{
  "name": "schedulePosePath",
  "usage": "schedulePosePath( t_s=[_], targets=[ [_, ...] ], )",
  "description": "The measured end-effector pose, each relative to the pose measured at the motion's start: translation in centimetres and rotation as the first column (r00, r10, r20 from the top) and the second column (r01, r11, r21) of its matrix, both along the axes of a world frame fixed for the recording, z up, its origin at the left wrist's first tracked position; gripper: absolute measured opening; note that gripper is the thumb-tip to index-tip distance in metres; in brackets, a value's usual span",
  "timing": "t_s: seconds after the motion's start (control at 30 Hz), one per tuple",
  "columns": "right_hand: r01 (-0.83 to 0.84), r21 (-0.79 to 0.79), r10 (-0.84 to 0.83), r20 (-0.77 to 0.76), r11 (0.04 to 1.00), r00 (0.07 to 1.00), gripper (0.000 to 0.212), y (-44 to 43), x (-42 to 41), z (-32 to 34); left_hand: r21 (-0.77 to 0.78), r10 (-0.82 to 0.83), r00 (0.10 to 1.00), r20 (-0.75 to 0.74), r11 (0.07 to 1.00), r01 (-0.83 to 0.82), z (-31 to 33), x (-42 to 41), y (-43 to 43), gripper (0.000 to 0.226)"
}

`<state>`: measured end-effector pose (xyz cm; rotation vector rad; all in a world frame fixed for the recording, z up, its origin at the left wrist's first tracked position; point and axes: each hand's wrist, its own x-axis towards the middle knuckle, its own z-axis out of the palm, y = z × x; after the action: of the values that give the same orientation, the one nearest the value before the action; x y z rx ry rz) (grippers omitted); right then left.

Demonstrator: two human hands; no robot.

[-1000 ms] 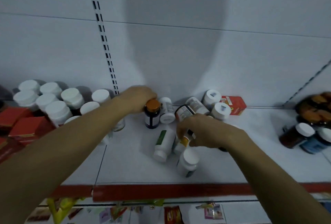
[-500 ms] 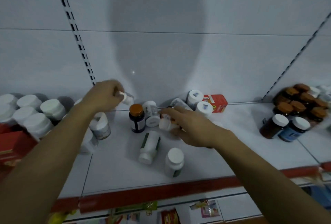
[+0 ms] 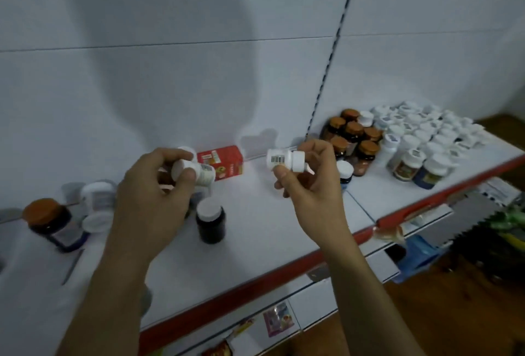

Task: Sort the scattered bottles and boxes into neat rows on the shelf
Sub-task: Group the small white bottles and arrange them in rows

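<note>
The shelf runs under both your grips, white with a red front lip. Well out to the right of your right grip stands a block of white-capped bottles in packed rows, too crowded and blurred to count. Between that block and your right grip stands a cluster of orange-capped bottles, all upright. They look like six, though the back ones overlap.

You have two hands up, each holding one bottle above the shelf. Your left hand has its fingers and thumb curled round the left white bottle. That bottle's long axis lies roughly level, with the cap pointing left and the base pointing right. Your right hand pinches the right white bottle between its thumb and fingertips. This one also lies level, with the cap pointing right and the base pointing left, so the two bases face each other.

One red box lies on the shelf just beyond your left grip, against the back wall. One dark bottle with a white cap stands upright just beneath your left grip. One orange-capped jar stands well to the left of your left grip. One small white-capped bottle shows just behind your right grip.
</note>
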<state>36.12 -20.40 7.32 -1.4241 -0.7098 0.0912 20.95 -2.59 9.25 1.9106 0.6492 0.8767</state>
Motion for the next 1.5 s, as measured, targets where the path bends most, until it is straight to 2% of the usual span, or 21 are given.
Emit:
schedulePosePath(
  t_s=[0.17, 0.3, 0.43, 0.57, 0.63, 0.77, 0.87, 0.97, 1.1, 1.17, 1.27, 1.37, 1.43, 1.5],
  targets=[
    [0.132, -0.032, -0.134, -0.065, 0.991, 0.989, 0.014, -9.4, 7.4, -1.8, 0.088, -0.138, 0.99, 0.028, 0.987, 0.135, 0.0, 9.7, -8.8, 0.018],
    [0.304, -0.109, -0.312, -0.073, 0.946, 0.947, 0.026, -16.2, 13.8, -3.9, 0.167, -0.308, 0.949, -0.066, 0.934, 0.315, -0.6, 17.5, -15.5, 0.024],
    [0.437, -0.22, -0.465, -0.096, 0.872, 0.88, 0.033, -22.2, 18.2, -5.1, 0.205, -0.384, 0.91, -0.155, 0.889, 0.409, -1.7, 23.2, -20.6, 0.025],
    [0.517, -0.239, -0.559, -0.162, 0.822, 0.813, 0.036, -27.1, 21.2, -5.7, 0.222, -0.45, 0.876, -0.175, 0.848, 0.481, -1.5, 27.9, -23.8, 0.023],
    [0.563, -0.218, -0.603, -0.248, 0.797, 0.758, 0.028, -29.2, 22.5, -6.0, 0.23, -0.489, 0.85, -0.193, 0.82, 0.524, -0.9, 30.5, -25.0, 0.024],
    [0.643, -0.166, -0.651, -0.377, 0.747, 0.659, 0.031, -33.3, 24.8, -6.2, 0.268, -0.539, 0.818, -0.203, 0.773, 0.576, 0.2, 35.5, -26.7, 0.026],
    [0.677, -0.191, -0.689, -0.377, 0.711, 0.619, 0.019, -36.6, 26.4, -6.1, 0.267, -0.579, 0.79, -0.202, 0.744, 0.613, 1.0, 39.2, -28.3, 0.025],
    [0.681, -0.238, -0.715, -0.352, 0.692, 0.604, 0.023, -39.8, 29.5, -5.7, 0.274, -0.603, 0.757, -0.251, 0.706, 0.653, 2.0, 43.1, -29.8, 0.024],
    [0.706, -0.254, -0.75, -0.245, 0.662, 0.615, 0.028, -42.7, 36.5, -5.5, 0.258, -0.656, 0.702, -0.277, 0.654, 0.712, 3.6, 49.5, -31.6, 0.019],
    [0.696, -0.27, -0.744, -0.17, 0.666, 0.646, 0.029, -43.4, 40.7, -5.4, 0.278, -0.632, 0.697, -0.339, 0.64, 0.716, 3.8, 53.4, -33.1, 0.018],
    [0.617, -0.365, -0.664, -0.004, 0.697, 0.747, 0.031, -43.6, 46.7, -5.4, 0.328, -0.54, 0.651, -0.533, 0.578, 0.747, 2.5, 59.5, -36.2, 0.02],
    [0.55, -0.489, -0.557, 0.149, 0.677, 0.817, 0.033, -42.8, 51.0, -5.9, 0.363, -0.351, 0.535, -0.769, 0.449, 0.816, -0.2, 64.5, -38.6, 0.016],
    [0.527, -0.54, -0.507, 0.202, 0.656, 0.838, 0.031, -42.1, 52.7, -6.7, 0.329, -0.271, 0.472, -0.839, 0.439, 0.836, -1.9, 66.2, -39.0, 0.019],
    [0.491, -0.579, -0.485, 0.18, 0.651, 0.856, 0.028, -41.5, 53.2, -7.8, 0.288, -0.255, 0.435, -0.864, 0.459, 0.841, -2.9, 67.0, -39.3, 0.024]
  ],
)
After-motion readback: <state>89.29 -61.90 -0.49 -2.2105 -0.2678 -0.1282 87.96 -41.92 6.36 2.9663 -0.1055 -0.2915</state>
